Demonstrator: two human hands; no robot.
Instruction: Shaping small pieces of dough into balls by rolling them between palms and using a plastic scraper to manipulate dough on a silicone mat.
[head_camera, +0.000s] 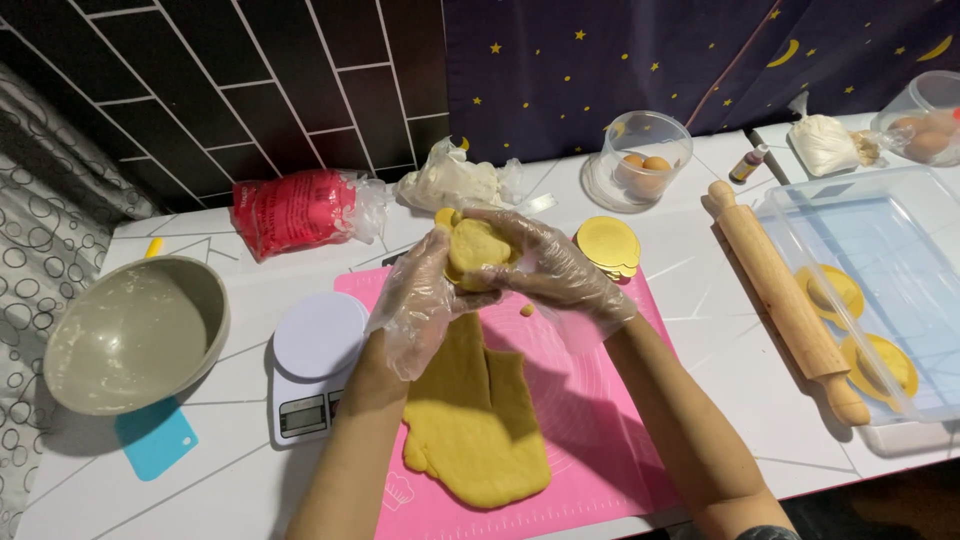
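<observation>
Head view: gloved left hand (425, 285) and right hand (555, 265) were clamped together on a yellow dough piece (477, 247), mid-shaping above the pink mat (600, 400) at 12 o'clock of the dough sheet (475, 420), which ran lengthwise 12-to-6; next likely needs gentle pressing.

**A dark wall behind a white table**

We see a white table (700, 290) crossed by thin grey marble-like veins, running the full width of the view. Behind it on the left stands a wall of black tiles (250, 80) with pale grout lines. To the right hangs a dark navy curtain (620, 50) sprinkled with yellow stars and crescent moons. At the far left edge we see a grey cloth (40, 210) patterned with rings.
</observation>
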